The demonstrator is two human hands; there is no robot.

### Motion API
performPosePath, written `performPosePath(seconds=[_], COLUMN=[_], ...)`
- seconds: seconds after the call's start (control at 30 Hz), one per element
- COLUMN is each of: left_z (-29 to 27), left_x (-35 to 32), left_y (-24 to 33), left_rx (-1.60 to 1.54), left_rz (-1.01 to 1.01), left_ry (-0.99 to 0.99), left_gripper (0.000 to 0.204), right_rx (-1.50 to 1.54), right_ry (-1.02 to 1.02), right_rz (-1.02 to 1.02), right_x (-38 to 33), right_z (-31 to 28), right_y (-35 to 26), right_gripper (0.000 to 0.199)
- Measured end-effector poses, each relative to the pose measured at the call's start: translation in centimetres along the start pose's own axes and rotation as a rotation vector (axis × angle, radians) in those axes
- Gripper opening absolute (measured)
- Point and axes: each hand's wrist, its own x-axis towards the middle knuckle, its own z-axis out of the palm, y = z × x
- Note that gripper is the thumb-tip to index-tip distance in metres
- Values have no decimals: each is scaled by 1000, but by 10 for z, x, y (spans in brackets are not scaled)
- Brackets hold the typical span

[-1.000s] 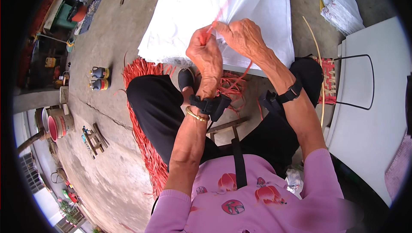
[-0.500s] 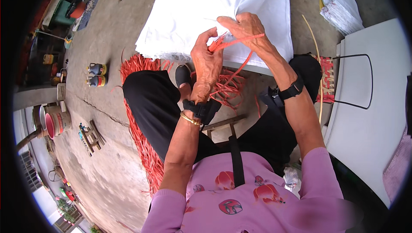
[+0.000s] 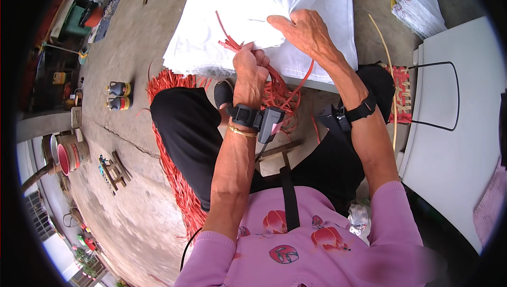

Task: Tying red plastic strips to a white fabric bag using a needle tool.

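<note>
My left hand (image 3: 251, 62) is closed around a bunch of thin red plastic strips (image 3: 231, 43). Their loose ends stick out at the upper left, over a stack of white woven sacks (image 3: 222, 20). My right hand (image 3: 306, 31) pinches a gathered part of the top white sack between thumb and fingers, pulling folds into it. A single red strip (image 3: 303, 80) runs slantwise below my right wrist. Beneath the stack's near edge, a tangle of red strips (image 3: 280, 94) hangs between my knees.
A long heap of red strips (image 3: 177, 181) lies on the floor beside my left leg. Two dark jugs (image 3: 119, 96) and a small wooden stool (image 3: 114, 172) stand farther left. A white panel (image 3: 449, 102) is at the right, near a folded white sack bundle (image 3: 420, 12).
My left hand has turned over and drawn the red strips left, away from my right hand; their ends now point up and left. My right hand has barely moved.
</note>
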Motion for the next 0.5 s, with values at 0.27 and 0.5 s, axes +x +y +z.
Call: performPosePath(seconds=[0.27, 0.5], left_z=[-6, 16], left_x=[6, -13], left_y=[6, -7], left_rx=[-106, 731], left_rz=[101, 888], left_ry=[77, 42], left_gripper=[12, 15], right_rx=[-436, -574], right_ry=[8, -44], right_rz=[-226, -285], right_x=[-9, -9], right_z=[0, 16], right_y=[8, -1], right_gripper=[46, 37])
